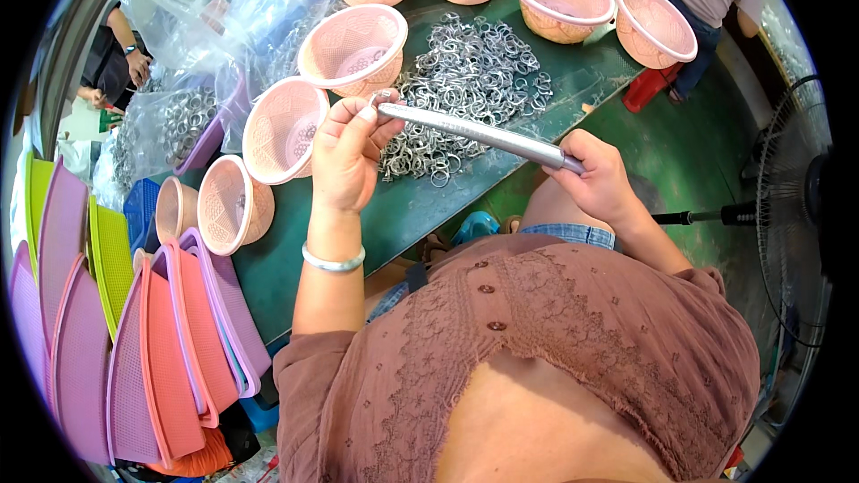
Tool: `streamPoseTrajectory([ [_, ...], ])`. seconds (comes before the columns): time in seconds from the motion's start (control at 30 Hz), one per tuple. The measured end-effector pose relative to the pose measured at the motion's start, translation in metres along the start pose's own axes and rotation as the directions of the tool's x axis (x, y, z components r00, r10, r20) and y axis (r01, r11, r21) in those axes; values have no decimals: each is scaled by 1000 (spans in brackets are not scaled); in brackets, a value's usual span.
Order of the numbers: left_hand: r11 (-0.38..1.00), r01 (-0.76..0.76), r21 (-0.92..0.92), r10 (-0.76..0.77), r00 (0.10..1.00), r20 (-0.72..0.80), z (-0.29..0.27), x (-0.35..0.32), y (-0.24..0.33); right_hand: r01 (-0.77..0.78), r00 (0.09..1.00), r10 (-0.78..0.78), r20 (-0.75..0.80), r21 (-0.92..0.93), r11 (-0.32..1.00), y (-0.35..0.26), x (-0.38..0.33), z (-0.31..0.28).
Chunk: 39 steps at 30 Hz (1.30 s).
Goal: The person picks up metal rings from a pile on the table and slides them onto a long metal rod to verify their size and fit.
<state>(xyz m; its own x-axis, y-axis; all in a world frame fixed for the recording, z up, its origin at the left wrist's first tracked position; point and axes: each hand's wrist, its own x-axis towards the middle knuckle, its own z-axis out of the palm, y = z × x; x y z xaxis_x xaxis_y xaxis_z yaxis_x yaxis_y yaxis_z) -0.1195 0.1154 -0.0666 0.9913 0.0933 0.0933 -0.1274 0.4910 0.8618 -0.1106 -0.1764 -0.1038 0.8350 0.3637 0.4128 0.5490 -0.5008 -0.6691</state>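
My right hand is closed round the thick end of a tapered metal ring mandrel. The mandrel slants up and left, its narrow tip at the fingers of my left hand. Those fingers pinch a small silver-coloured ring at the tip; whether the ring is round the tip or only beside it, I cannot tell. Beyond the mandrel, a heap of silver-coloured rings lies on the green table. A pink basket with a few rings inside stands just left of my left hand.
Several more pink baskets, such as this one, curve round the heap. Clear plastic bags lie at the far left. Stacked coloured plastic baskets stand at the near left. A fan is on the right. Other people are beyond the table.
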Motion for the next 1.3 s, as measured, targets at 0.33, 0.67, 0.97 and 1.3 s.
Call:
streamPoseTrajectory([
  [0.33, 989, -54, 138, 48, 998, 48, 20, -14, -16, 60, 998, -62, 21, 62, 996, -16, 1, 11],
  [0.67, 998, 43, 39, -51, 969, 240, 17, -29, -50, 187, 981, -182, -61, 93, 978, -23, 9, 39],
  [0.97, 997, -6, 83, -18, 958, 286, 16, -30, -46, 307, 939, -317, -135, -87, 948, -23, 10, 44],
  [1.3, 998, 33, 56, -46, 964, 263, 14, -30, -47, 332, 921, -350, -170, -126, 935, -23, 10, 45],
])
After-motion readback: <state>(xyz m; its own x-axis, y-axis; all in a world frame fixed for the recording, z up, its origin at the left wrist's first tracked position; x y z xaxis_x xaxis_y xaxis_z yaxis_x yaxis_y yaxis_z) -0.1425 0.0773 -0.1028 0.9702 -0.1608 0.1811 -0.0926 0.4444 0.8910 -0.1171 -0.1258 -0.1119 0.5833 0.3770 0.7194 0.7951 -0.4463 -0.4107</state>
